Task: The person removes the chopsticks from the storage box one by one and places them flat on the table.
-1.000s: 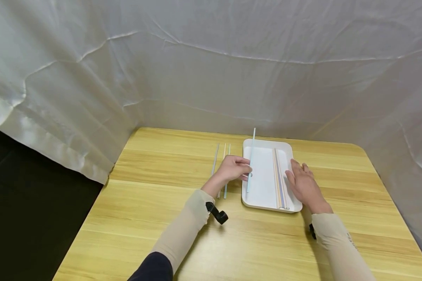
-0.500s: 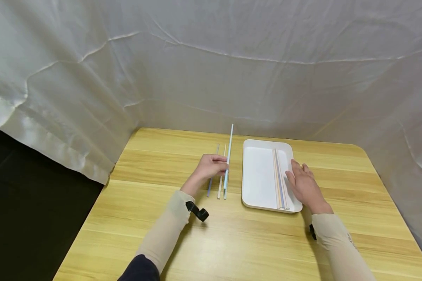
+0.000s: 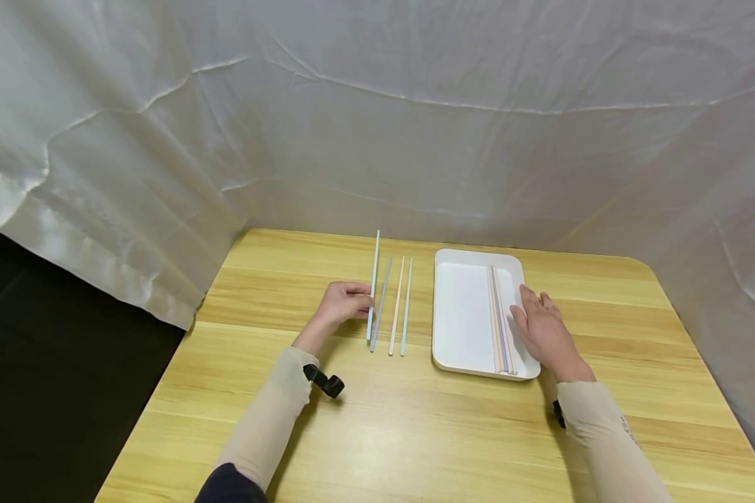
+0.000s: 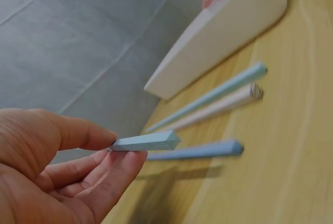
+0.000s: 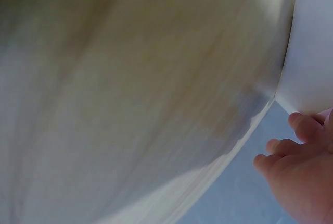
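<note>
My left hand [image 3: 341, 305] pinches a light blue chopstick [image 4: 148, 141] between thumb and fingers, raised a little over the table. Just right of it on the wood lie a blue-violet chopstick [image 3: 380, 305], a pale pinkish-white chopstick [image 3: 397, 307] and a mint-blue chopstick [image 3: 406, 307], roughly side by side and apart. Farther right stands a white tray [image 3: 462, 314] with several chopsticks [image 3: 500, 321] in orange, violet and pale tones along its right side. My right hand [image 3: 546, 332] touches the tray's right rim with its fingers fairly straight, holding no chopstick.
The wooden table [image 3: 415, 433] extends in front of and to both sides of the tray. A grey-white curtain [image 3: 377, 140] hangs right behind the table's back edge. Black wrist cameras [image 3: 324, 381] sit on the sleeves.
My left hand has moved left from over the tray, past the chopsticks on the table, carrying the light blue chopstick. My right hand has stayed at the tray's rim.
</note>
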The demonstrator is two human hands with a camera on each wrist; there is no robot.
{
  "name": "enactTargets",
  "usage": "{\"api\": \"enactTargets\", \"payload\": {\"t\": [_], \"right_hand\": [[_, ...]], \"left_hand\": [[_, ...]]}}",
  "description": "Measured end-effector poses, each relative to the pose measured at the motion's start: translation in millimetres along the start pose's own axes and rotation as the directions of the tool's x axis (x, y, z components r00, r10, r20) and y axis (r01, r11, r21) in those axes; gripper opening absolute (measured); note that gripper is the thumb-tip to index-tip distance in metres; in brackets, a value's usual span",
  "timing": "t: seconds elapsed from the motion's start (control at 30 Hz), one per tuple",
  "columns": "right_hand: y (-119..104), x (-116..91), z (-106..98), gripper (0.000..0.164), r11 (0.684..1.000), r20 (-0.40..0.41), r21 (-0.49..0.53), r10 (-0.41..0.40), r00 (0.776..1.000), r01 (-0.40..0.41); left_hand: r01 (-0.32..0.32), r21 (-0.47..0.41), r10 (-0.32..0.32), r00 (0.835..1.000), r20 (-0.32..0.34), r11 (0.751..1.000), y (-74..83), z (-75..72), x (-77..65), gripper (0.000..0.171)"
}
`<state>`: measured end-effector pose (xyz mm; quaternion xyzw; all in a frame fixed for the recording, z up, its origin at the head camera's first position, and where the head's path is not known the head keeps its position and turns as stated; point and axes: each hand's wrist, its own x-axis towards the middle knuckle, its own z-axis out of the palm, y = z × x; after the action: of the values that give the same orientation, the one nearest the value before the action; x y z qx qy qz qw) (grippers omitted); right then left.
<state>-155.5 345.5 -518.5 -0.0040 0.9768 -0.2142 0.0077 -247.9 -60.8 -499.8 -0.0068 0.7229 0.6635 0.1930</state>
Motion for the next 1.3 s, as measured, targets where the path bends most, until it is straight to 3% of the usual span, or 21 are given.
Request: {"api": "enactTargets", "payload": {"t": [0.2, 0.37, 0.83, 1.3], "right_hand": [[-1, 0, -1, 0.07, 1.0, 0.0, 0.0, -0.002, 1.0, 0.002], [0, -1, -3, 0.07, 1.0, 0.002, 0.0, 0.001, 1.0, -0.001], [0, -4, -4, 0.071, 1.0, 0.011, 0.002, 0.013, 1.0, -0.013], [2, -2, -3, 0.071, 1.0, 0.012, -0.005, 0.016, 1.0, -0.016]], "left_hand": [[0.028, 0.061, -0.026, 0.999, -0.032, 0.998, -6.6, -14.6, -2.3, 0.034], [0.047, 0.098, -0.044, 0.998, -0.036, 0.994, -10.6, -17.8, -3.8, 0.031], [0.058, 0.302, -0.047, 0.998, -0.042, 0.952, -10.4, -11.1, -6.0, 0.027], [0.025, 0.434, 0.027, 0.993, -0.112, 0.901, -8.4, 1.7, -10.5, 0.008]]}}
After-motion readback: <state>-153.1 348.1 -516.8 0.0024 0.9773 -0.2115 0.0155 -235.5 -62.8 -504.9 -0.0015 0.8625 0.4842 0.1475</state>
